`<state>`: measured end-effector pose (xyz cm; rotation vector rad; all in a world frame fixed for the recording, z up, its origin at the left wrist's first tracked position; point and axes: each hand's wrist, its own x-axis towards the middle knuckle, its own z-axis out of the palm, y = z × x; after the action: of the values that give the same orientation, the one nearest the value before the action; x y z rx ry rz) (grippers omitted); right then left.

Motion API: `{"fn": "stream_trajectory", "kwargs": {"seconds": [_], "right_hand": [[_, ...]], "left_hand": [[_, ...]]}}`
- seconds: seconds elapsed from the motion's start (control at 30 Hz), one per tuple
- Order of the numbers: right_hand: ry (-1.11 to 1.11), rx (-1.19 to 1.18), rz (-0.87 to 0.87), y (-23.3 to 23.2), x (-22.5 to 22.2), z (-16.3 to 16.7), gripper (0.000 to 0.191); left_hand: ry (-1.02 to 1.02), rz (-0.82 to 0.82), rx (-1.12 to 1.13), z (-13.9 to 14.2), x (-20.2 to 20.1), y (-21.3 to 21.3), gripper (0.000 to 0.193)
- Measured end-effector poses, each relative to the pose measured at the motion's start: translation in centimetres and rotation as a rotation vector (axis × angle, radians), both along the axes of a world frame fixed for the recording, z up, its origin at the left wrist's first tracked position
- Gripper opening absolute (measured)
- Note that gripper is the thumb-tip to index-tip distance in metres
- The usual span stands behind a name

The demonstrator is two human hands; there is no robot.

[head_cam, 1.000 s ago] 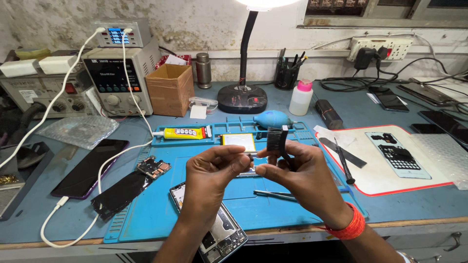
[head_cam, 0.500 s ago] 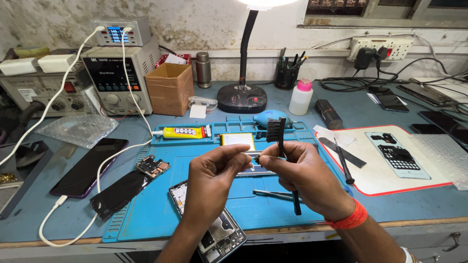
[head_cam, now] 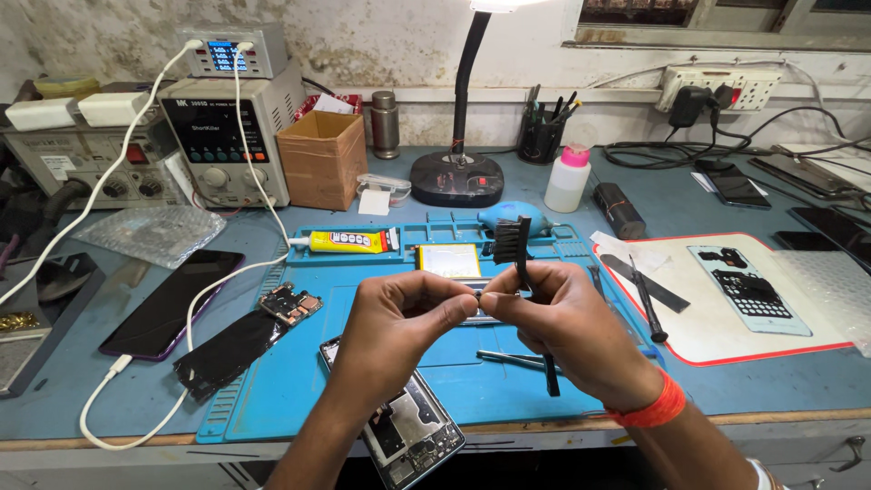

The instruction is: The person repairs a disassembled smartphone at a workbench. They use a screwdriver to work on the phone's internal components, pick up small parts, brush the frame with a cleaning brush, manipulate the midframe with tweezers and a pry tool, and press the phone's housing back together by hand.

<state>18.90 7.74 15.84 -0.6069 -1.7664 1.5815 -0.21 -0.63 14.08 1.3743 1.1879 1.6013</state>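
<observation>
My left hand [head_cam: 399, 331] and my right hand [head_cam: 562, 331] meet above the blue work mat [head_cam: 299, 363], fingertips pinching a small dark part [head_cam: 475, 298] between them. My right hand also holds a black brush [head_cam: 513, 243], bristle head up, its handle running down past the palm. An opened phone [head_cam: 408, 436] with exposed insides lies under my left wrist at the mat's front edge. A small circuit board [head_cam: 290, 303] sits on the mat to the left.
A yellow glue tube [head_cam: 349, 240] and a flat battery [head_cam: 449, 260] lie at the mat's back. Tweezers [head_cam: 508, 358] rest under my hands. A dark phone [head_cam: 172, 304] with a white cable lies left. A white pad [head_cam: 735, 299] with tools lies right. Power supplies, a cardboard box and a lamp stand behind.
The brush has risen slightly in my right hand and both hands have closed in on the small part; the opened phone stays below.
</observation>
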Motion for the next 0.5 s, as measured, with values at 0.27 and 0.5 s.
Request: {"fn": "stream_trajectory", "kwargs": {"seconds": [0.27,0.5], "right_hand": [[-0.088,0.349,-0.154,-0.6,-1.2,0.0,0.017],[-0.078,0.363,-0.115,-0.6,-1.9,1.1,0.017]], "left_hand": [[0.378,0.194,-0.014,1.8,-0.2,-1.3,0.018],[0.402,0.246,-0.006,2.4,-0.8,-1.2,0.020]]}}
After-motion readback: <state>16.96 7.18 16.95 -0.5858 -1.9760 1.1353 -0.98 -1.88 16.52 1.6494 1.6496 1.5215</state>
